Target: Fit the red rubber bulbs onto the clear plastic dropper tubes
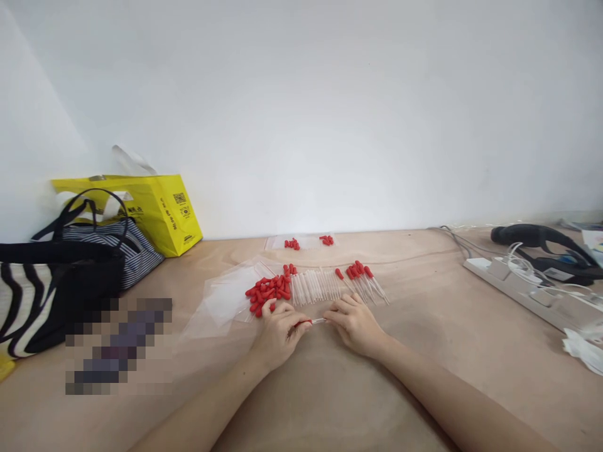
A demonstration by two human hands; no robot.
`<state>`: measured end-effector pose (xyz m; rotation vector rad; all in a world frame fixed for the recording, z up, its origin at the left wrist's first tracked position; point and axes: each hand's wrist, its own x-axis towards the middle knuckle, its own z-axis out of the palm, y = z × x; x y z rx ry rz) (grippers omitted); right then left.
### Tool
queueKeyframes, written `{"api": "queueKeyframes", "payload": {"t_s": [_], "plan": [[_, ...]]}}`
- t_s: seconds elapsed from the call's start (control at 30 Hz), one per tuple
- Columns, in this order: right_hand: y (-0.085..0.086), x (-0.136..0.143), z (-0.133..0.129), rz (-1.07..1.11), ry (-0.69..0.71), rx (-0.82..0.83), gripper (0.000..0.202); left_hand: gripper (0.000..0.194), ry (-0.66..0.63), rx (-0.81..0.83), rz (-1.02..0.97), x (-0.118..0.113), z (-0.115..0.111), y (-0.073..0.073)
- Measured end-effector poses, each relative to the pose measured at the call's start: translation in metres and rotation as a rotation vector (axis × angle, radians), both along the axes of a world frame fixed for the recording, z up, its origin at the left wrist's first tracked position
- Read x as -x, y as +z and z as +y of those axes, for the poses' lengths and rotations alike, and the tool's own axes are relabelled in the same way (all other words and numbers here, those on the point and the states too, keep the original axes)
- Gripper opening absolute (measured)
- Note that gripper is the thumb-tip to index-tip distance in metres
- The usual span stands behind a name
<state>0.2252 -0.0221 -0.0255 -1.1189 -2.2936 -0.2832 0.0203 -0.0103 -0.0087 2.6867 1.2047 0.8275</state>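
My left hand (281,331) pinches a red rubber bulb (304,322) near the middle of the table. The fingers of my right hand (353,323) are closed on a thin clear tube (319,321), whose left end meets the bulb. Just beyond my left hand lies a pile of red bulbs (268,290). A row of clear tubes (315,286) lies side by side to the right of that pile. Past my right hand, several tubes with red bulbs on their ends (365,279) lie fanned out.
Clear plastic bags (226,292) lie left of the pile, and another bag with red bulbs (306,242) is near the wall. Bags, including a yellow one (176,213), stand at left. A power strip (522,289) and black device (541,235) are at right.
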Motion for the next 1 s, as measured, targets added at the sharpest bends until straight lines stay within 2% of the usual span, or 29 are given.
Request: {"api": "queueKeyframes", "payload": {"t_s": [0.07, 0.17, 0.27, 0.33, 0.47, 0.63, 0.8, 1.0], "plan": [[-0.002, -0.005, 0.005, 0.045, -0.075, 0.034, 0.018, 0.026, 0.055, 0.005, -0.012, 0.003, 0.003, 0.0], [-0.003, -0.018, 0.018, 0.164, -0.36, 0.081, 0.02, 0.044, 0.19, -0.025, -0.054, 0.009, 0.01, -0.001], [-0.005, -0.029, 0.031, 0.239, -0.642, 0.131, 0.02, 0.033, 0.322, -0.063, -0.075, 0.013, 0.017, -0.003], [-0.006, -0.033, 0.037, 0.242, -0.739, 0.178, 0.02, 0.027, 0.385, -0.076, -0.073, 0.013, 0.021, -0.004], [-0.007, -0.031, 0.044, 0.215, -0.809, 0.243, 0.019, 0.021, 0.448, -0.111, -0.037, 0.013, 0.025, -0.004], [-0.007, -0.03, 0.047, 0.209, -0.839, 0.224, 0.021, 0.015, 0.502, -0.232, 0.01, 0.017, 0.031, -0.004], [-0.004, -0.023, 0.047, 0.178, -0.784, 0.186, 0.025, 0.02, 0.468, -0.31, 0.08, 0.017, 0.039, -0.007], [0.009, -0.004, 0.059, 0.153, -0.825, 0.345, 0.025, 0.013, 0.443, -0.284, 0.1, 0.015, 0.045, -0.007]]}}
